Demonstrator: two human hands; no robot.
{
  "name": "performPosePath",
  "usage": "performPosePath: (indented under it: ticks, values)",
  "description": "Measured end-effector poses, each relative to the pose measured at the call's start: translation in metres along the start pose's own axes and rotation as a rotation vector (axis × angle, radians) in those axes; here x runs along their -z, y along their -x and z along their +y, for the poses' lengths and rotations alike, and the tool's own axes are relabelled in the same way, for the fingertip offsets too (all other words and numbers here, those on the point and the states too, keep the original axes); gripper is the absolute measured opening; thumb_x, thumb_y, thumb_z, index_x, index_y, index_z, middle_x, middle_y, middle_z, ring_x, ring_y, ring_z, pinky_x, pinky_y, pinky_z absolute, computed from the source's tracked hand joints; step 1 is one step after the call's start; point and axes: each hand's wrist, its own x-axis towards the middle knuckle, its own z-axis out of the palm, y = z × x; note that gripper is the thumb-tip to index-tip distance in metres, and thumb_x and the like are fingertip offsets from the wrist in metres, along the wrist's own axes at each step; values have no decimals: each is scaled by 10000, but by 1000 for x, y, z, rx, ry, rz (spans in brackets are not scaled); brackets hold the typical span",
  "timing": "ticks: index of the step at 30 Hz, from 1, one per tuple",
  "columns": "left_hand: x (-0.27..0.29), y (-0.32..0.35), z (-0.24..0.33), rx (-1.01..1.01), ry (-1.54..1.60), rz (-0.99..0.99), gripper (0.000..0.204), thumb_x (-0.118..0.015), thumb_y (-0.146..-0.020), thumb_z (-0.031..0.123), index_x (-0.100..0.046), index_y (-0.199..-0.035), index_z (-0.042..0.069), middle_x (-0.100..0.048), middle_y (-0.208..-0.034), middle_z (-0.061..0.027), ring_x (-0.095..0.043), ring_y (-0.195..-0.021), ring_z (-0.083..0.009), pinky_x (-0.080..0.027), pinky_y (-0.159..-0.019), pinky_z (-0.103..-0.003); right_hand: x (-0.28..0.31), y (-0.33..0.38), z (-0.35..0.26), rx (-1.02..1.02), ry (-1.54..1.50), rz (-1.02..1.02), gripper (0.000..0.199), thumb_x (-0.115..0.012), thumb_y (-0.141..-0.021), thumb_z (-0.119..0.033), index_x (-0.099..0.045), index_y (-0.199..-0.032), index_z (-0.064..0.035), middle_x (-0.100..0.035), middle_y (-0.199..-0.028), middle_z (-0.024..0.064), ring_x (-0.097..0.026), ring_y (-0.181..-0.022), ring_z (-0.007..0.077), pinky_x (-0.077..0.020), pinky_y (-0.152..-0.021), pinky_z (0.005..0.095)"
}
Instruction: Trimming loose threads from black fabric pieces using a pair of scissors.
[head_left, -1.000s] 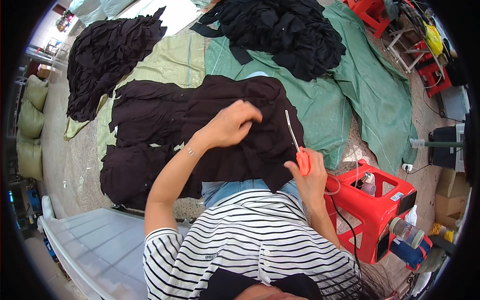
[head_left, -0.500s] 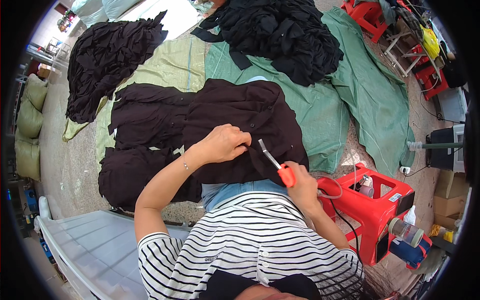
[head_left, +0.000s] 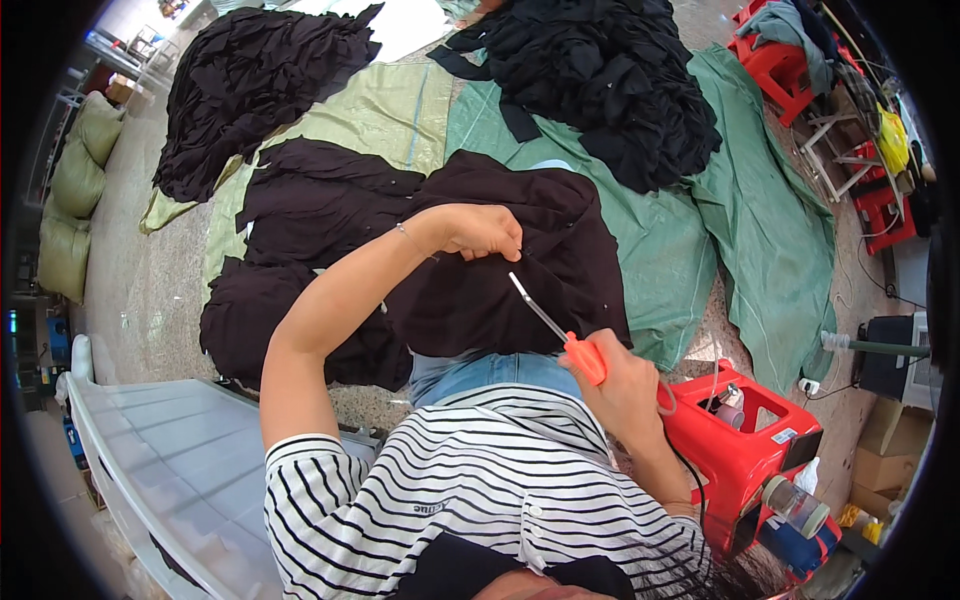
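A dark brown buttoned garment [head_left: 470,310] lies spread over my lap. My left hand [head_left: 484,232] is closed in a pinch above it, thumb and forefinger together on a bit of the dark cloth. In my right hand [head_left: 625,385] is an orange-red-handled tool [head_left: 584,358] with a thin bent metal tube, its fingers wrapped round the handle. The tube's tip points up and left, just below my left fingertips. A clear hose and a black cord trail near my right wrist.
Folded dark garments [head_left: 320,200] lie left of my lap. Heaps of brown cloth [head_left: 250,90] and black cloth [head_left: 600,90] rest on yellow and green sheets [head_left: 760,190]. A red stool [head_left: 690,410] with a small bottle stands at my right, a white plastic surface [head_left: 190,460] at my left.
My left hand has risen a little and moved right, pinching another spot. My right hand has shifted slightly right and down with the tool, its tube still near the left fingers.
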Motion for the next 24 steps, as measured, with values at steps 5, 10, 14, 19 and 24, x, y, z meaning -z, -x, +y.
performPosePath:
  ticks: [5, 10, 14, 19, 24]
  values:
    - [-1, -5, -14, -114, -80, 38, 86, -667, -872, 162, -631, -863, 84, -506, -693, 57, -434, -598, -55, -323, -510, -237, -10, -1, -6, 24, 64, -36, 399, -751, -864, -394, -538, -816, -60, -571, -539, 161, -601, -506, 396, -434, -460, 463]
    - [-6, -1, -12, -263, -178, 65, 131, -673, -862, 132, -623, -943, 42, -584, -774, 23, -509, -709, -72, -402, -622, -233, -8, 4, 3, -27, 67, 21, 373, -759, -860, -376, -558, -842, -63, -586, -564, 160, -614, -533, 394, -440, -472, 465]
    - [-31, 8, -3, -576, -603, 121, 386, -743, -766, 84, -593, -1121, 96, -611, -994, -68, -606, -857, -213, -500, -777, -372, 8, 18, 14, -152, 45, 100, 306, -761, -865, -323, -587, -885, -73, -616, -629, 153, -633, -596, 393, -459, -516, 451]
    - [-61, -3, 10, -561, -804, 200, 209, -780, -762, 209, -698, -915, 93, -653, -824, -89, -645, -814, -307, -503, -728, -422, 21, 32, 19, -241, 52, 142, 297, -759, -870, -314, -604, -923, -65, -632, -687, 139, -639, -626, 370, -470, -549, 421]
    - [-40, -25, 11, -274, -42, 76, 240, -701, -898, 179, -720, -742, -2, -659, -699, 27, -539, -609, -44, -418, -566, -244, 20, 40, 15, -148, -3, 203, 311, -795, -828, -297, -628, -913, -49, -656, -759, 137, -639, -635, 348, -478, -573, 409]
